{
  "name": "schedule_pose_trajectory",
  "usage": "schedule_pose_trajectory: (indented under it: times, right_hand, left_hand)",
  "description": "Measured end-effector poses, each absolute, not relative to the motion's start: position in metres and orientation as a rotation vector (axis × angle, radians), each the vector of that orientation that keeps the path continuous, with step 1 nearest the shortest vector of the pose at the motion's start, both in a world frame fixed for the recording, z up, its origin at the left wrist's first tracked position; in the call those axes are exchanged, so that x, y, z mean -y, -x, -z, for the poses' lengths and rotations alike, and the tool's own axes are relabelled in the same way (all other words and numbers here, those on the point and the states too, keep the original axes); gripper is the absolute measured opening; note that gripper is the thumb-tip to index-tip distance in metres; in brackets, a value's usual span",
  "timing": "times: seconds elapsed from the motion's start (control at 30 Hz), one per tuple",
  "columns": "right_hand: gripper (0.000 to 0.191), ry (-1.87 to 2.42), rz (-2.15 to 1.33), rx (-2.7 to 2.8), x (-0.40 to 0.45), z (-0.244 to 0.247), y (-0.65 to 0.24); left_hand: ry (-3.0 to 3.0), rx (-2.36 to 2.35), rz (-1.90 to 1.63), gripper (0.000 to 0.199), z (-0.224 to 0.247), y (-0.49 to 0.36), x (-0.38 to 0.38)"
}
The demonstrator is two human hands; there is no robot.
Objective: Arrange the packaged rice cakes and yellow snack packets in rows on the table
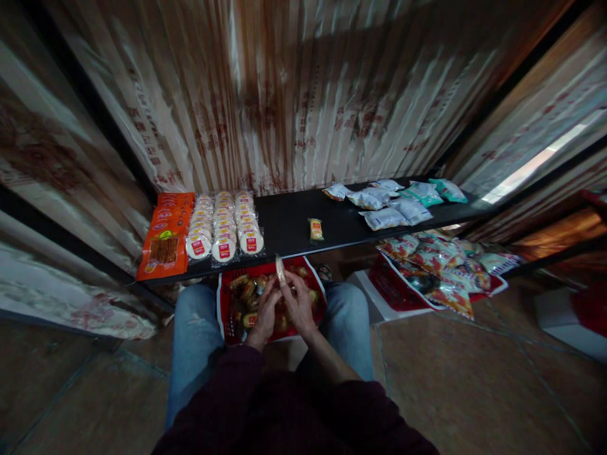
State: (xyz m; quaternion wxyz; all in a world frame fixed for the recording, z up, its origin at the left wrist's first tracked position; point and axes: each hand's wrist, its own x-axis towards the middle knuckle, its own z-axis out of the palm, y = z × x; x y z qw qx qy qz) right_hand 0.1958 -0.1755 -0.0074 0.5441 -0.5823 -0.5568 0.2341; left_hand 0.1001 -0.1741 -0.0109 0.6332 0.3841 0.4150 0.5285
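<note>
Over a red basket between my knees, my left hand and my right hand meet at the fingertips. Pinched between them is a small wrapped snack, pale and seen edge-on, pointing up toward the shelf edge. Its label cannot be read from here. Below my hands the basket holds several wrapped snacks with yellowish contents, partly hidden by my fingers. A single small yellow packet lies on the black shelf just ahead.
On the shelf's left are an orange packet and three rows of round white wrapped crackers. White and teal packets lie at its right. Below, a second red basket overflows with snack bags. A patterned curtain hangs behind.
</note>
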Motion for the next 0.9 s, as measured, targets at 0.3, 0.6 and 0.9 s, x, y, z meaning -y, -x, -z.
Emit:
schedule_pose_trajectory:
  times: [0.3, 0.6, 0.9]
  right_hand:
    - [0.031, 1.432, -0.354, 1.521, 0.192, 0.015, -0.186]
    - [0.027, 1.438, -0.404, 1.415, 0.205, 0.019, -0.183]
    - [0.035, 1.421, -0.656, 1.245, 0.211, 0.035, -0.180]
  left_hand:
    - [-0.622, -1.009, -1.333, 0.027, 0.023, -0.098, 0.175]
    - [-0.232, -0.909, -1.277, 0.025, 0.021, -0.102, 0.176]
    - [-0.181, -0.899, -1.275, 0.026, 0.026, -0.102, 0.187]
